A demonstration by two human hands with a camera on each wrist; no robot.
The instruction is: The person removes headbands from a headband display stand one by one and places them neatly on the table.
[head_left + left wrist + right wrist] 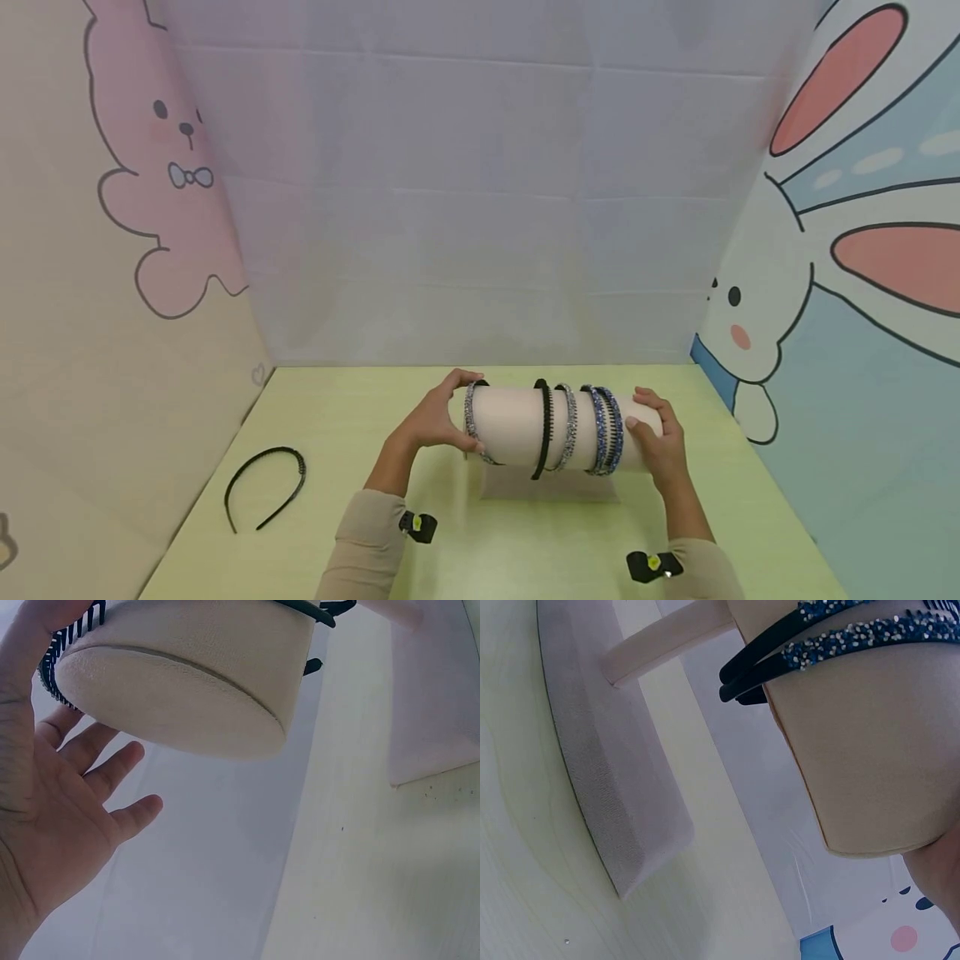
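A cream headband stand with a padded roll (510,425) lies crosswise on the table. Near its left end, my left hand (435,417) pinches a silver glitter headband (470,412) between thumb and fingers. The left wrist view shows that toothed headband (51,664) at the rim of the roll's flat end (165,697), the other fingers spread. My right hand (663,442) grips the roll's right end, thumb in front and fingers behind. Along the roll sit a black headband (545,433), a silver one (571,421) and two blue glitter headbands (885,634).
The stand's base (551,485) rests on the pale green table (510,550), joined to the roll by a post (675,641). Another black headband (262,454) lies at the left of the table. Fabric walls with cartoon rabbits (757,292) enclose the sides.
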